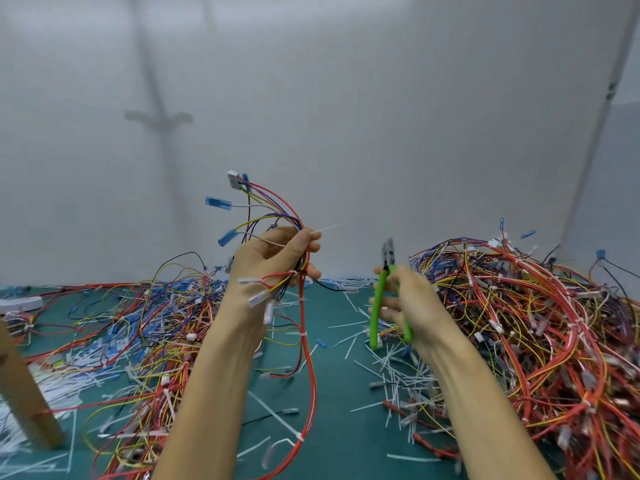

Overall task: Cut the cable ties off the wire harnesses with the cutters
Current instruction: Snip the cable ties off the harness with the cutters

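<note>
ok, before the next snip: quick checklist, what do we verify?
1. Firm grip on the harness by the left hand: ok, fingers curled round the bundle, held up.
2. Hold on the cutters by the right hand: ok, fingers round the green handles, nose pointing up.
3. A cable tie exposed: ok, a white tail sticks out past the left fingers.
4. Tool at the tie: not ok, it stands apart from the bundle.
5. Jaws open: cannot tell.
6. Left fingers out of the cut line: cannot tell, the tie's head is hidden.
</note>
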